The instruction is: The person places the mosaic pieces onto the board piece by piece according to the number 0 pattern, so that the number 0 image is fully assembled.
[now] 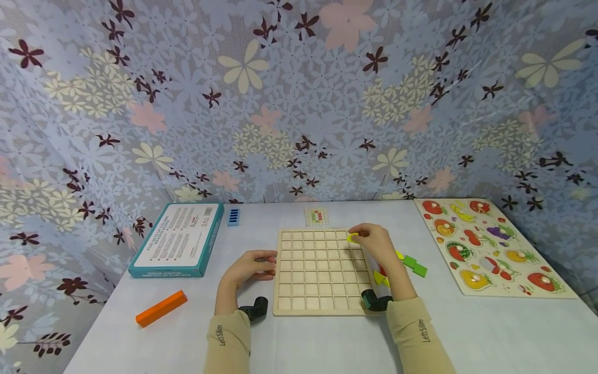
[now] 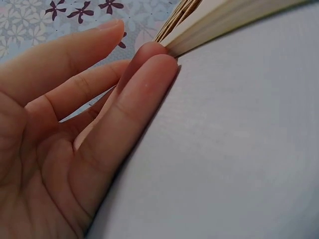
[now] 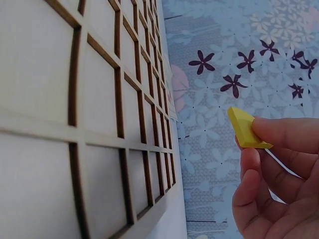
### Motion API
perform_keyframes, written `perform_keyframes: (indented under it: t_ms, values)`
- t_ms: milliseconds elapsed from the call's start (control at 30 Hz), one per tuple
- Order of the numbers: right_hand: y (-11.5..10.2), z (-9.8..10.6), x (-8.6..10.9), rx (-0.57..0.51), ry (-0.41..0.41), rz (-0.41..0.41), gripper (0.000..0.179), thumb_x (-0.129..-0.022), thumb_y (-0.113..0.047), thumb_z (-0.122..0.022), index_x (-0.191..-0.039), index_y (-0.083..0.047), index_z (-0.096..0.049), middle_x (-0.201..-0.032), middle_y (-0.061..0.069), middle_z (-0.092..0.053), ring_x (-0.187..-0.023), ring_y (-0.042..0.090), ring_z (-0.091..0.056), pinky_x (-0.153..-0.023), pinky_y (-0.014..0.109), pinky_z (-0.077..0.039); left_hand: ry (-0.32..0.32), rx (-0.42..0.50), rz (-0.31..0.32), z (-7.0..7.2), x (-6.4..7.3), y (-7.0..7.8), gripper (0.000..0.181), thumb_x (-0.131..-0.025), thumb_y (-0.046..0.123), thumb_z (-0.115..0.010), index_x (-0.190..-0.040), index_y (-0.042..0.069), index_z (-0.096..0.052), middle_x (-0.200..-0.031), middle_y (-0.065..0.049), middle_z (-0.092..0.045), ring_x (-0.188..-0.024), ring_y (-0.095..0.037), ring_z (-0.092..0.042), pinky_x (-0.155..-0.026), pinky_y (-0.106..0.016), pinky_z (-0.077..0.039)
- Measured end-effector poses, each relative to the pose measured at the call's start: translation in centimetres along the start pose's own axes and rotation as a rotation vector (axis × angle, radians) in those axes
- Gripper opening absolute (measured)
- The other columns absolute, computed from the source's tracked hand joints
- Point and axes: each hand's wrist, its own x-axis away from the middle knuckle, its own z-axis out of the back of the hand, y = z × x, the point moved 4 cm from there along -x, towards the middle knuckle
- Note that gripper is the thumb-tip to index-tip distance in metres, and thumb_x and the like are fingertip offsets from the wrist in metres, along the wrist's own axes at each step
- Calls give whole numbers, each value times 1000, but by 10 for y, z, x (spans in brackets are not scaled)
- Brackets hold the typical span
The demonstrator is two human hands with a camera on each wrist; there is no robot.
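Observation:
A pale wooden grid board (image 1: 322, 272) with square cells lies in the middle of the table, its cells bare. My right hand (image 1: 376, 244) pinches a small yellow tile (image 3: 242, 130) between thumb and fingers, over the board's far right corner. At the board's left edge is my left hand (image 1: 249, 267), its fingers loosely extended and fingertips right at the wooden side (image 2: 214, 27). To the right of the board, partly behind the right forearm, lie green tiles (image 1: 415, 265) and yellow tiles (image 1: 380, 279), with a bit of red among them.
Behind the board lies a small card (image 1: 317, 216) printed with a coloured grid. On the left are a teal-edged box (image 1: 179, 236), a small blue piece (image 1: 233, 216) and an orange bar (image 1: 161, 309). A fruit puzzle board (image 1: 486, 244) lies far right.

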Motion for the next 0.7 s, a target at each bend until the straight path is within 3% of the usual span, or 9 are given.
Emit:
perform_keyframes:
  t_ms: [367,700]
  values:
    - [-7,-11,-2,-33,-32,1,22,-89,-9,-60,-107,0,-66,-99,14,-64,-87,25,-55,-70,35,-48,4,8,6,-1,0,-1,45,-86,-1,-59,-129,-6,-49,-110,-17,-56,-82,-17,-63,-76,-34,-57]
    - [-17,-22,-8,-3,-42,46,22,-89,-8,-60,-108,1,-66,-102,15,-63,-87,26,-55,-71,37,-48,3,3,1,1,0,1,45,-87,0,-58,-130,-6,-48,-110,-17,-57,-82,-17,-62,-76,-33,-57]
